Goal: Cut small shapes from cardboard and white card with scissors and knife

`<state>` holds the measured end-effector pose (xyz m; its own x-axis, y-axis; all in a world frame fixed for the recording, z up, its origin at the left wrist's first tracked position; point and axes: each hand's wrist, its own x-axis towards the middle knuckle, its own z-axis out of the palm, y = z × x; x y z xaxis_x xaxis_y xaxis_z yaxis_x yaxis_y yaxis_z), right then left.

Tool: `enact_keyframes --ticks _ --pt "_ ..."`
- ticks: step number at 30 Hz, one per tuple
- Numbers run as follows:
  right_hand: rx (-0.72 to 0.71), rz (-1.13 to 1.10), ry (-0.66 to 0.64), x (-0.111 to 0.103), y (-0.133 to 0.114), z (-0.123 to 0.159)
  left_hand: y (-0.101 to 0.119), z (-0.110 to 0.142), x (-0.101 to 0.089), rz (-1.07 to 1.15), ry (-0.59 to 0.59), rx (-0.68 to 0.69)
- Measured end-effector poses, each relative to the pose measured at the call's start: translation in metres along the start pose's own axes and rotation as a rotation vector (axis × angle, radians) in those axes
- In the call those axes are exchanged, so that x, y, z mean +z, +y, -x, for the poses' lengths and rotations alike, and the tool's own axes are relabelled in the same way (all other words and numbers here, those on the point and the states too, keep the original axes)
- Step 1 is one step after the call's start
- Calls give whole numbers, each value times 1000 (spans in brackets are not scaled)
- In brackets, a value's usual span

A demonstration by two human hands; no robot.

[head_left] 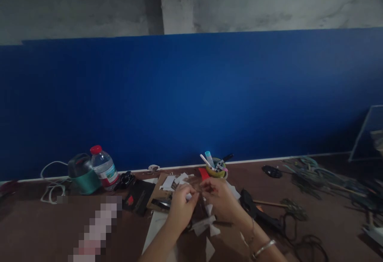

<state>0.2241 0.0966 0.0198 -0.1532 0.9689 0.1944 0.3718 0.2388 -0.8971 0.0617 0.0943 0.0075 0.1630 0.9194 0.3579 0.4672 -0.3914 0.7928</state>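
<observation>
My left hand (183, 205) and my right hand (220, 199) are close together over the table's middle, fingertips nearly meeting. Both have thumb and fingers pinched; whatever sits between them is too small and blurred to make out. Below and between the hands lie torn white paper scraps (214, 230) and a translucent strip (202, 225). More paper pieces (168, 182) rest on a brown cardboard sheet (154, 192) behind my left hand. A dark, shiny-edged tool (160, 203) lies left of that hand. Just beyond my right hand stands a yellow-green cup (216, 172) with pens and markers.
A red-capped bottle (104, 170) and a teal container (85, 182) with a white cable (55, 190) stand back left. Right of my forearm lies a black, gun-shaped tool (263, 216) with a cord. Dark green plant-like strands (311, 176) spread farther right. A blue wall panel (191, 94) bounds the table.
</observation>
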Motion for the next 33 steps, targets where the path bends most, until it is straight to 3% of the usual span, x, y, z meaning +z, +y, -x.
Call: enact_keyframes --ticks 3,7,12,15,18,23,26,30,33 --pt "1 151 -18 -5 -1 0 -1 -1 -1 -4 7 33" --pt "133 498 17 -15 -5 2 -5 -5 -8 -125 8 16" --pt "228 787 -56 -18 -4 4 -13 -13 -31 -360 55 -88" --pt "220 849 -47 -14 0 6 -16 -16 -42 -504 8 -197" --pt "192 894 -2 -10 4 7 -17 -15 -45 -583 -58 -221" --pt "141 904 86 -10 2 10 -20 -9 -34 -581 -118 -44" --pt "99 869 98 -10 -3 11 -26 -6 -26 -572 -154 -10" --pt "64 802 116 -9 -8 8 -29 -6 -22 -545 -102 -27" --pt "60 597 89 -5 -10 6 -21 -7 -23 -473 -55 64"
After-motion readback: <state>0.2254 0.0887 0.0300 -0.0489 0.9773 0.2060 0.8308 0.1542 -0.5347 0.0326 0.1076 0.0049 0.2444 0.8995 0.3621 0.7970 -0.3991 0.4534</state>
